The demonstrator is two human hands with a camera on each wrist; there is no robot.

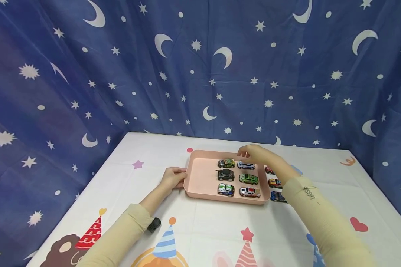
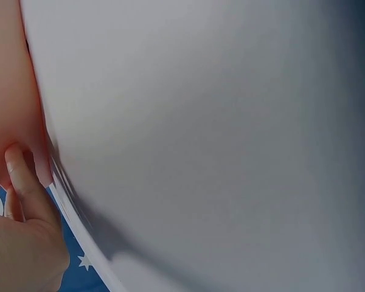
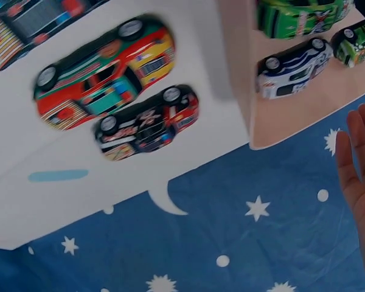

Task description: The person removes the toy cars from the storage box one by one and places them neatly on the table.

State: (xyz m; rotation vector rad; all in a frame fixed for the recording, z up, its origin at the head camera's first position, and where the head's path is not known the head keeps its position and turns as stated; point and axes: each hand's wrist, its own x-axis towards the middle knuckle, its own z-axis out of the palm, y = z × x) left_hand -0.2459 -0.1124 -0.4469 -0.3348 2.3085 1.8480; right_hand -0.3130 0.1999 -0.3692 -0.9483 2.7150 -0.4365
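Note:
A pink tray [image 1: 202, 178] lies on the white party-print table and holds several toy cars in two columns, among them a black one [image 1: 225, 174] and a green one [image 1: 248, 179]. My left hand [image 1: 178, 175] grips the tray's left rim; the left wrist view shows its fingers [image 2: 18, 176] against the pink wall [image 2: 9, 91]. My right hand [image 1: 246, 151] hovers with relaxed fingers over the tray's far right corner, just above a white-and-blue car [image 1: 246, 165]. In the right wrist view those fingers [image 3: 360, 164] are straight and hold nothing, beside the same car [image 3: 295, 66].
Three more cars sit on the table right of the tray, partly behind my right forearm: a red one [image 1: 269, 170], an orange one [image 1: 274, 183] and a blue one [image 1: 278, 196]. A small black car [image 1: 153, 224] lies by my left elbow. A star-and-moon curtain [image 1: 200, 66] hangs behind.

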